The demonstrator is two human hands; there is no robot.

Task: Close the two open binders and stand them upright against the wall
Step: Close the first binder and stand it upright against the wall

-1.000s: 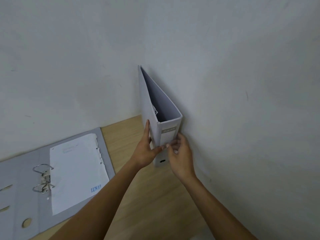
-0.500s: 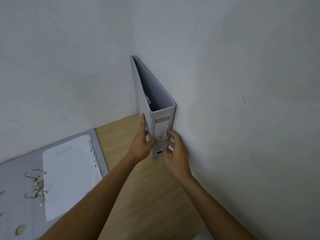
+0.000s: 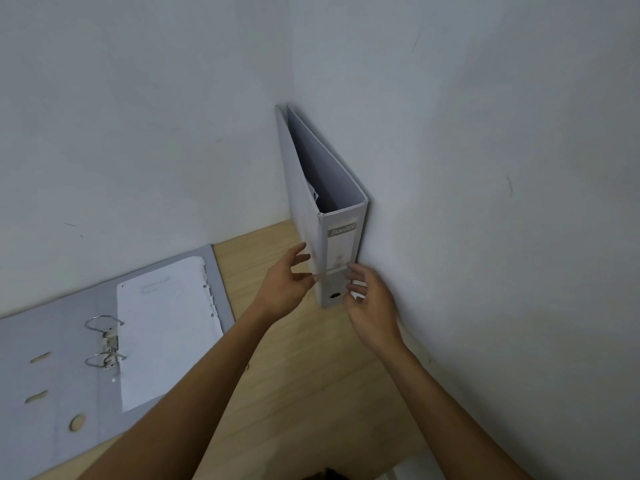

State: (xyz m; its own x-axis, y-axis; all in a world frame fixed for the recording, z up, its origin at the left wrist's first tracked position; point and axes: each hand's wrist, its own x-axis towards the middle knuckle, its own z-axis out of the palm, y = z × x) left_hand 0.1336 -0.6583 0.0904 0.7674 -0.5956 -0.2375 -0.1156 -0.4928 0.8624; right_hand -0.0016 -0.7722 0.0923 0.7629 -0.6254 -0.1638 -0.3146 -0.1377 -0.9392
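A closed grey binder [image 3: 341, 244] stands upright in the corner, its right cover against the right wall [image 3: 485, 202], spine facing me. My left hand [image 3: 285, 284] hovers just left of the spine with fingers spread, holding nothing. My right hand [image 3: 372, 301] is at the spine's lower right, fingers apart, fingertips at or very near the spine. A second grey binder [image 3: 62, 375] lies flat and open on the wooden table [image 3: 304, 375] at the left, with its metal rings [image 3: 105, 341] open and a white sheet [image 3: 166, 327] on its right half.
The back wall [image 3: 138, 133] and right wall meet in a corner behind the standing binder. Bare wood runs between the two binders and toward me. A white object [image 3: 412, 471] shows at the bottom edge.
Both hands have let go of the upright binder and drawn slightly back with fingers spread. The binder now stands by itself against the right wall.
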